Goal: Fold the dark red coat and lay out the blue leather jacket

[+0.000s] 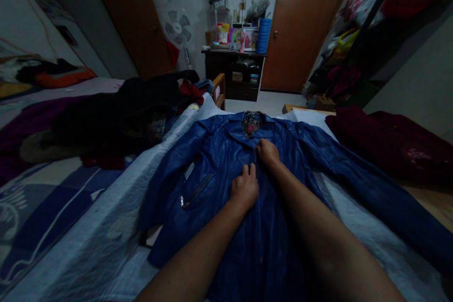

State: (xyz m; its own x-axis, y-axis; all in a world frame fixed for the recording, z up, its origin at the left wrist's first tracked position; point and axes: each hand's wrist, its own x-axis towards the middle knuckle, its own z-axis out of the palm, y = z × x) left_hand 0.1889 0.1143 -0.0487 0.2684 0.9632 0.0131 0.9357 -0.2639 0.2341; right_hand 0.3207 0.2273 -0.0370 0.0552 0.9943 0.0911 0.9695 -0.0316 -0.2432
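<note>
A dark blue jacket (pixel 212 151) lies front up on a light-coloured bedcover, its collar at the far end and its sleeves spread to both sides. My right hand (pixel 268 153) is closed on the jacket's front edge, by the zipper just below the collar. Slightly nearer and to the left, my left hand (pixel 245 188) rests on the front beside the zipper line, fingers bent and close together; what lies under its fingertips is hidden. A slanted zipped pocket (pixel 198 191) shows on the jacket's left part in view.
Piled dark clothes (pixel 116 108) lie on the left. A maroon garment (pixel 392 146) is at the right. Past the bed's far edge stand a wooden chair (pixel 219 89), a dark cabinet (pixel 233 75) with items on top, and a fan (pixel 179 27).
</note>
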